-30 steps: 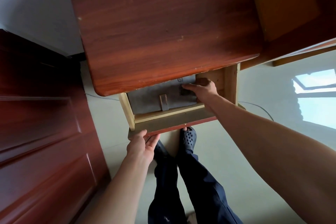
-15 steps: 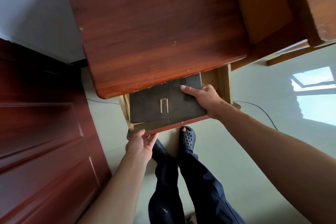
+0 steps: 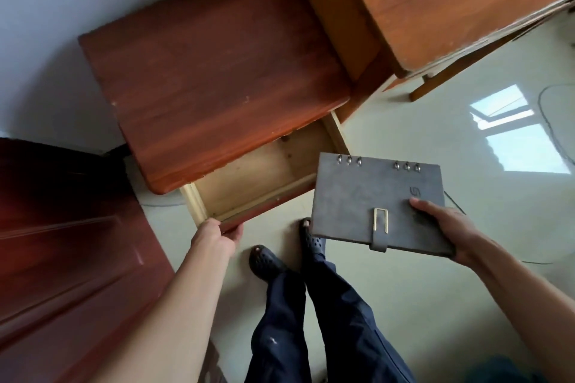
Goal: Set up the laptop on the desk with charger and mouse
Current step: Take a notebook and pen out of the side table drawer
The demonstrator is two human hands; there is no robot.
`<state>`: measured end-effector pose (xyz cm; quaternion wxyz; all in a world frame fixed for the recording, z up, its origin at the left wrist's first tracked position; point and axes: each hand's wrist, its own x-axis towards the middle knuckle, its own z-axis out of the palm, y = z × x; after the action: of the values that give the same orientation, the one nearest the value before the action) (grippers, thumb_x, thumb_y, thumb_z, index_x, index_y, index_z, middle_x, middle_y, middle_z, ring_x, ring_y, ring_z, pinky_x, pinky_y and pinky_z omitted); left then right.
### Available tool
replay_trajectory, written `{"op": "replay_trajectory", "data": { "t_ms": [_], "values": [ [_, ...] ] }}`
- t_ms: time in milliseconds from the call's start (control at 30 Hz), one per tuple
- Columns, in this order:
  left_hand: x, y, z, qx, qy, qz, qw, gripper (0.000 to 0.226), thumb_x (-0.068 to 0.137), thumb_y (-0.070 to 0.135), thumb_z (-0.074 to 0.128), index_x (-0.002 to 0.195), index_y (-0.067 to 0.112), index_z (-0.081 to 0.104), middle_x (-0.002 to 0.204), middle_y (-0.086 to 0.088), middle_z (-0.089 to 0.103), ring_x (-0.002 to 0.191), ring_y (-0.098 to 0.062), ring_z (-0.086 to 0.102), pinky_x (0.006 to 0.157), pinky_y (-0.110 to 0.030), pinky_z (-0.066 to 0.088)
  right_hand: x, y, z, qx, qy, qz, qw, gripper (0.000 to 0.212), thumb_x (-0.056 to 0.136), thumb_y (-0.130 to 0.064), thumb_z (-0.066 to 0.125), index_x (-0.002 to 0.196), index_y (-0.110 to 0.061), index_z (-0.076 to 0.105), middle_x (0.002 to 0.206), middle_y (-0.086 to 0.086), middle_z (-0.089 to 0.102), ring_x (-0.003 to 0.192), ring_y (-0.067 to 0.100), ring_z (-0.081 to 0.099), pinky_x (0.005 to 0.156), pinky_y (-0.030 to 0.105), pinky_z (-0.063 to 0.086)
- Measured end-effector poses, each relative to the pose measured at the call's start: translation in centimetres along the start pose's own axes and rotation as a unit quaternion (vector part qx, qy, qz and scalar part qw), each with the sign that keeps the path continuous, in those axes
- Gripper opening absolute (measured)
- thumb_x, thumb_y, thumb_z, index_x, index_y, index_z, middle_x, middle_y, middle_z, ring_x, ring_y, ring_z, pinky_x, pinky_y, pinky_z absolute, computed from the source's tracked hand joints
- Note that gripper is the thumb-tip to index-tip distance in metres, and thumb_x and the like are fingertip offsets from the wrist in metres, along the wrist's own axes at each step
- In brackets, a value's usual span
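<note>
Grey ring binder (image 3: 367, 196) in right hand (image 3: 448, 227); left hand (image 3: 214, 238) on drawer front (image 3: 267, 197)

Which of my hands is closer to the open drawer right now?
Left. The left hand holds the front edge of the drawer. The right hand is off to its right, apart from it, holding the grey notebook.

Back of the drawer (image 3: 264, 177) hidden under the cabinet top (image 3: 217, 78). Fingers of the right hand (image 3: 448, 227) hidden beneath the notebook (image 3: 367, 196); its logo too small to read. Desk (image 3: 451, 3) cut off at top edge.
</note>
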<state>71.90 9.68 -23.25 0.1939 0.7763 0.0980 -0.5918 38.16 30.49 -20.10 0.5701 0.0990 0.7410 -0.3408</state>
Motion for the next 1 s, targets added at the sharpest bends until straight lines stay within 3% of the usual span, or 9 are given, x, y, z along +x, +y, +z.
{"op": "replay_trajectory", "data": {
  "t_ms": [67, 200, 300, 400, 467, 600, 767, 900, 1000],
  "values": [
    [-0.5, 0.6, 0.3, 0.015, 0.014, 0.0, 1.0, 0.034, 0.096, 0.006, 0.039, 0.127, 0.0, 0.052, 0.119, -0.021, 0.061, 0.09, -0.035, 0.063, 0.064, -0.039, 0.057, -0.4, 0.1, -0.2, -0.019, -0.02, 0.005, 1.0, 0.05, 0.06, -0.038, 0.081, 0.098, -0.009, 0.07, 0.09, 0.013, 0.076, 0.067, 0.025, 0.073, 0.052, 0.034, 0.056],
    [-0.9, 0.3, 1.0, 0.01, 0.021, -0.001, 1.0, 0.03, 0.097, 0.011, 0.037, 0.118, -0.001, 0.054, 0.112, -0.02, 0.061, 0.088, -0.034, 0.066, 0.055, -0.041, 0.057, -0.9, -1.1, 1.8, -0.07, -0.073, -0.007, 0.995, 0.045, 0.061, -0.035, 0.081, 0.094, -0.004, 0.073, 0.091, 0.017, 0.075, 0.067, 0.026, 0.072, 0.052, 0.032, 0.056],
    [-1.2, -0.6, 2.5, -0.023, -0.036, -0.021, 0.999, 0.023, 0.098, 0.015, 0.044, 0.089, -0.004, 0.053, 0.102, -0.016, 0.062, 0.088, -0.032, 0.064, 0.072, -0.041, 0.057, -0.8, -1.7, 3.1, -0.071, -0.078, -0.024, 0.994, 0.04, 0.065, -0.031, 0.08, 0.094, -0.004, 0.073, 0.089, 0.016, 0.075, 0.065, 0.025, 0.072, 0.052, 0.03, 0.055],
    [-1.5, -1.7, 4.0, -0.035, -0.074, -0.038, 0.996, 0.022, 0.098, 0.012, 0.047, 0.091, -0.007, 0.054, 0.096, -0.018, 0.06, 0.1, -0.035, 0.06, 0.083, -0.047, 0.054, -0.9, -1.6, 2.8, -0.066, -0.068, -0.031, 0.995, 0.042, 0.064, -0.031, 0.08, 0.095, -0.004, 0.073, 0.09, 0.015, 0.075, 0.066, 0.024, 0.072, 0.053, 0.03, 0.056],
    [-2.0, -2.1, 4.5, -0.038, -0.073, -0.045, 0.996, 0.017, 0.097, 0.009, 0.05, 0.099, -0.007, 0.055, 0.098, -0.021, 0.058, 0.094, -0.038, 0.059, 0.081, -0.046, 0.055, -1.1, -1.2, 2.0, -0.063, -0.065, -0.03, 0.995, 0.046, 0.059, -0.034, 0.081, 0.093, -0.004, 0.074, 0.091, 0.015, 0.075, 0.067, 0.024, 0.072, 0.054, 0.031, 0.056],
    [-3.6, -1.3, 5.7, -0.074, -0.047, -0.061, 0.994, 0.019, 0.091, 0.007, 0.059, 0.08, -0.008, 0.052, 0.081, -0.021, 0.056, 0.081, -0.04, 0.061, 0.074, -0.043, 0.059, -1.8, -0.9, 0.6, -0.052, -0.066, -0.029, 0.996, 0.037, 0.057, -0.037, 0.082, 0.081, -0.008, 0.078, 0.09, 0.015, 0.075, 0.066, 0.024, 0.072, 0.052, 0.031, 0.056],
    [-4.2, 1.0, 7.1, -0.083, -0.062, -0.036, 0.994, 0.032, 0.094, 0.01, 0.053, 0.124, 0.0, 0.05, 0.116, -0.019, 0.057, 0.107, -0.037, 0.06, 0.062, -0.04, 0.059, -2.0, -1.3, 0.2, -0.063, -0.061, -0.038, 0.995, 0.034, 0.062, -0.034, 0.08, 0.082, -0.007, 0.077, 0.087, 0.016, 0.075, 0.063, 0.024, 0.072, 0.049, 0.03, 0.054],
    [-5.6, 3.0, 9.0, -0.104, -0.137, -0.026, 0.985, 0.046, 0.09, 0.019, 0.057, 0.132, 0.012, 0.04, 0.125, -0.024, 0.046, 0.114, -0.047, 0.052, 0.073, -0.058, 0.057, -1.8, -1.2, 0.5, -0.07, -0.056, -0.029, 0.996, 0.035, 0.068, -0.03, 0.079, 0.09, -0.003, 0.075, 0.089, 0.017, 0.075, 0.065, 0.025, 0.072, 0.051, 0.031, 0.055],
    [-6.9, 3.7, 10.5, -0.105, -0.132, -0.022, 0.985, 0.055, 0.088, 0.038, 0.063, 0.134, 0.019, 0.039, 0.123, -0.019, 0.04, 0.12, -0.044, 0.044, 0.091, -0.062, 0.049, -1.5, -1.0, 1.5, -0.069, -0.047, -0.033, 0.996, 0.034, 0.072, -0.027, 0.078, 0.094, -0.001, 0.073, 0.089, 0.018, 0.075, 0.065, 0.025, 0.072, 0.052, 0.03, 0.056]
  ]
}}
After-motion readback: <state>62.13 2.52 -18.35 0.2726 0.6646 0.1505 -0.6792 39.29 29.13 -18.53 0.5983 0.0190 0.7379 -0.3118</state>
